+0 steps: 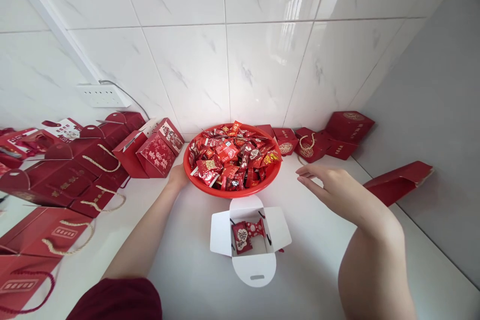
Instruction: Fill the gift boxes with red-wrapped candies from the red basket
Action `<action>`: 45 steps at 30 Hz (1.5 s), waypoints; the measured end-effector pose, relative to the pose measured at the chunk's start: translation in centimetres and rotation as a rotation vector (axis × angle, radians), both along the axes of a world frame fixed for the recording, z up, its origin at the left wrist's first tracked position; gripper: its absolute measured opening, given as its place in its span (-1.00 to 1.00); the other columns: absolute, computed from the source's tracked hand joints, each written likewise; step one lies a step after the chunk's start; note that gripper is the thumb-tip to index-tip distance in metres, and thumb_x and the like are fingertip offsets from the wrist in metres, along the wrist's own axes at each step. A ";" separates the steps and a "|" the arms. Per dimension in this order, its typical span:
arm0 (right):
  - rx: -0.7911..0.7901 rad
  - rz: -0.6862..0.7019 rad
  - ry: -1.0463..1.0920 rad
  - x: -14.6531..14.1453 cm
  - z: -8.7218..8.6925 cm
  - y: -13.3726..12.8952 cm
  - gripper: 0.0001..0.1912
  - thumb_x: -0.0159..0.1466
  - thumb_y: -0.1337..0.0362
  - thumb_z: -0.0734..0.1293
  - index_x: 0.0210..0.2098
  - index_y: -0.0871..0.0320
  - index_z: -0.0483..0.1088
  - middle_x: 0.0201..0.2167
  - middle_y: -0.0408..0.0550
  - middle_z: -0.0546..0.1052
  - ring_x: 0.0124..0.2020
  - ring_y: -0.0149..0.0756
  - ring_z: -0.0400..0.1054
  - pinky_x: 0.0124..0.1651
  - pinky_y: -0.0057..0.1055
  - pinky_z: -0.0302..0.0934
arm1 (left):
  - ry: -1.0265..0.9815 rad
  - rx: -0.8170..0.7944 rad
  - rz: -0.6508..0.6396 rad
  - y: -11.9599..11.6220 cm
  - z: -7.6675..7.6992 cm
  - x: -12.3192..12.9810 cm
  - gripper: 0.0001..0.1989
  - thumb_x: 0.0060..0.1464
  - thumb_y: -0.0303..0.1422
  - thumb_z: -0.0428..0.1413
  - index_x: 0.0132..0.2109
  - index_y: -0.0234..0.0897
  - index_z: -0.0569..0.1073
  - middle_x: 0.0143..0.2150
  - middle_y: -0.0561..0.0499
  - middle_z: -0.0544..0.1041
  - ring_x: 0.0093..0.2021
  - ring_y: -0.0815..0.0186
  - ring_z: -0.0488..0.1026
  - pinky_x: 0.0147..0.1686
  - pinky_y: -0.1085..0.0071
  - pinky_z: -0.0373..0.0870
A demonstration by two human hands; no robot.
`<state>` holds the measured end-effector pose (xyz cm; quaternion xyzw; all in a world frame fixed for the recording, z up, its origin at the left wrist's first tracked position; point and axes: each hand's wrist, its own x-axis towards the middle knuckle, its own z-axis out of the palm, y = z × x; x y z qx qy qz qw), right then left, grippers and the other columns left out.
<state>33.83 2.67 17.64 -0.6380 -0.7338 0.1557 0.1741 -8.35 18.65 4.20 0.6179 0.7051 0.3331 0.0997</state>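
My left grip (177, 176) rests against the left side of the red bowl (232, 193), in the centre of the frame; its fingers are hidden by the rim, so I cannot tell whether they close on it or only brace it. My right grip (330, 182) is open and holds nothing, just beside the bowl's right side, fingers loosely stretched towards the left of the frame and thumb a little apart. The bowl is heaped with wrapped sweets (227, 151), which reach the rim, so I judge that a steady, even touch low on its side suits it better than a hard squeeze or a lift on one edge, which could tip pieces over. Short, flat moves with a level wrist look best, because the red boxes (285, 141) at the wall sit just behind the bowl on its right and a knock could shift them. The white box (221, 232) stands with its flaps spread on the table (187, 265), lower centre, just in front of the bowl, with a few packets (242, 237) inside. Its walls look like thin card, so I would keep my forearms wide of the flaps, as they are here, and leave slack between bowl and box so that neither pushes the other.
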 end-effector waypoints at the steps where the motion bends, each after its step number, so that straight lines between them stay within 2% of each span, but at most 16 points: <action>1: 0.008 0.006 0.002 0.1 0.0 -0.1 -0.65 0.42 0.05 0.13 -0.07 0.03 0.47 -0.08 -0.07 0.59 -0.13 -0.14 0.49 -0.18 -0.26 0.37 | 0.013 -0.011 0.014 -1.0 0.1 -0.5 -0.77 0.22 -0.23 0.16 -0.10 -0.30 0.50 -0.15 -0.06 0.55 -0.14 0.20 0.52 -0.15 0.26 0.48; 5: 0.014 -0.003 0.007 0.6 0.2 -0.7 -0.66 0.42 0.05 0.14 -0.05 0.01 0.47 -0.06 -0.10 0.59 -0.11 -0.14 0.49 -0.19 -0.27 0.37 | 0.042 0.073 0.126 -5.7 1.7 -1.9 -0.74 0.25 -0.22 0.02 -0.33 -0.23 0.48 -0.38 -0.03 0.55 -0.28 0.15 0.52 -0.26 0.34 0.39; 8: 0.022 -0.022 0.010 0.8 0.4 -1.1 -0.65 0.41 0.03 0.14 -0.05 0.01 0.47 -0.07 -0.10 0.60 -0.10 -0.12 0.50 -0.21 -0.27 0.38 | 0.051 0.257 0.220 -7.7 5.2 -0.9 -0.63 0.35 -0.18 -0.20 -0.13 -0.24 0.43 -0.20 -0.07 0.55 -0.17 0.18 0.50 -0.13 0.34 0.37; 10: 0.028 -0.028 0.018 0.8 0.5 -1.4 -0.64 0.41 0.03 0.13 -0.05 0.02 0.47 -0.07 -0.09 0.60 -0.09 -0.11 0.50 -0.20 -0.27 0.38 | 0.071 0.373 0.213 -7.6 8.0 1.4 -0.61 0.36 -0.16 -0.23 -0.05 -0.24 0.41 -0.15 -0.06 0.52 -0.11 0.20 0.48 -0.04 0.35 0.34; 12: 0.035 -0.033 0.026 0.9 0.7 -1.8 -0.64 0.41 0.04 0.13 -0.06 0.03 0.47 -0.07 -0.06 0.60 -0.07 -0.11 0.49 -0.18 -0.26 0.38 | 0.145 0.495 0.088 -6.5 10.2 4.7 -0.61 0.35 -0.16 -0.20 -0.04 -0.27 0.43 -0.14 -0.09 0.51 -0.07 0.18 0.47 0.00 0.34 0.33; 14: 0.036 -0.038 0.032 1.0 0.9 -2.3 -0.64 0.41 0.04 0.13 -0.05 0.03 0.47 -0.07 -0.05 0.59 -0.07 -0.10 0.49 -0.17 -0.25 0.38 | 0.261 0.378 -0.162 -5.0 11.2 8.1 -0.58 0.35 -0.16 -0.21 0.02 -0.27 0.45 -0.09 -0.13 0.51 -0.04 0.13 0.46 0.04 0.27 0.32; 15: 0.034 -0.041 0.036 1.0 1.0 -2.6 -0.64 0.41 0.04 0.14 -0.05 0.03 0.47 -0.07 -0.04 0.59 -0.07 -0.11 0.49 -0.17 -0.25 0.38 | 0.328 0.263 -0.333 -4.3 11.3 9.6 -0.58 0.33 -0.14 -0.16 0.05 -0.27 0.46 -0.05 -0.15 0.51 -0.01 0.10 0.45 0.05 0.24 0.32; 17: 0.026 -0.042 0.050 1.3 1.2 -3.2 -0.65 0.41 0.04 0.14 -0.04 0.02 0.47 -0.07 -0.04 0.59 -0.08 -0.12 0.49 -0.17 -0.25 0.39 | 0.376 0.149 -0.525 -3.2 10.9 11.6 -0.58 0.23 -0.07 0.01 0.08 -0.20 0.50 0.04 -0.13 0.51 0.06 0.07 0.43 0.10 0.24 0.32; 20: 0.008 -0.028 0.073 1.8 1.4 -3.8 -0.65 0.42 0.05 0.14 -0.05 0.02 0.47 -0.07 -0.04 0.59 -0.11 -0.14 0.49 -0.18 -0.26 0.39 | 0.372 0.106 -0.623 -2.9 10.7 11.7 -0.54 0.24 -0.07 0.01 0.19 -0.11 0.45 0.20 -0.05 0.45 0.21 0.10 0.35 0.22 0.24 0.25; 23: -0.003 -0.028 0.067 1.9 1.3 -3.5 -0.65 0.42 0.06 0.14 -0.05 0.04 0.47 -0.08 -0.03 0.59 -0.10 -0.13 0.49 -0.17 -0.27 0.38 | 0.326 0.157 -0.586 -3.8 11.7 9.6 -0.54 0.33 -0.17 -0.13 0.25 -0.14 0.39 0.25 -0.03 0.40 0.25 0.16 0.32 0.29 0.24 0.18; 27: 0.030 0.024 0.047 0.5 0.8 -1.9 -0.67 0.43 0.14 0.13 -0.07 0.09 0.48 -0.08 0.00 0.59 -0.08 -0.12 0.47 -0.14 -0.27 0.33 | 0.270 0.242 -0.441 -5.4 12.3 7.2 -0.58 0.33 -0.23 -0.13 0.20 -0.19 0.42 0.18 -0.03 0.46 0.21 0.17 0.37 0.28 0.26 0.20; 33: 0.012 0.256 0.042 -3.6 0.0 -0.4 -0.69 0.42 0.29 0.11 -0.15 0.10 0.49 -0.15 0.00 0.59 -0.15 -0.18 0.47 -0.14 -0.31 0.29 | 0.389 -0.115 -0.471 -6.3 8.3 7.8 -0.33 0.24 0.01 -0.03 0.40 -0.12 0.18 0.48 -0.02 0.06 0.42 0.02 0.09 0.40 0.11 -0.09; 36: -0.029 0.292 0.011 -4.6 -0.4 -0.4 -0.69 0.43 0.29 0.10 -0.17 0.11 0.48 -0.18 0.01 0.59 -0.18 -0.19 0.47 -0.18 -0.33 0.27 | 0.422 -0.261 -0.463 -5.9 7.6 8.1 -0.24 0.21 0.06 -0.01 0.45 -0.06 0.04 0.51 0.00 -0.06 0.43 -0.07 0.06 0.40 0.01 -0.13; 39: -0.074 0.305 -0.020 -4.7 -1.0 -0.5 -0.70 0.42 0.27 0.11 -0.15 0.12 0.47 -0.15 0.02 0.58 -0.15 -0.16 0.46 -0.20 -0.33 0.26 | 0.423 -0.268 -0.528 -5.6 8.0 7.9 -0.26 0.20 0.03 0.02 0.43 -0.11 0.12 0.48 -0.03 0.03 0.42 -0.10 0.08 0.37 -0.03 -0.05; 42: -0.122 0.318 -0.012 -4.1 -1.5 -0.5 -0.71 0.41 0.27 0.12 -0.11 0.11 0.47 -0.09 0.00 0.58 -0.08 -0.15 0.45 -0.16 -0.34 0.27 | 0.410 -0.205 -0.610 -5.8 8.3 7.7 -0.35 0.19 0.01 0.04 0.34 -0.16 0.30 0.41 -0.05 0.22 0.41 -0.01 0.12 0.38 0.09 0.00; 45: -0.149 0.304 -0.001 -3.5 -1.6 -0.6 -0.71 0.41 0.25 0.13 -0.07 0.10 0.47 -0.06 -0.02 0.58 -0.07 -0.17 0.45 -0.15 -0.35 0.27 | 0.355 -0.119 -0.600 -6.7 8.5 7.7 -0.38 0.23 0.01 0.00 0.34 -0.15 0.29 0.40 -0.05 0.25 0.41 0.05 0.11 0.37 0.14 0.05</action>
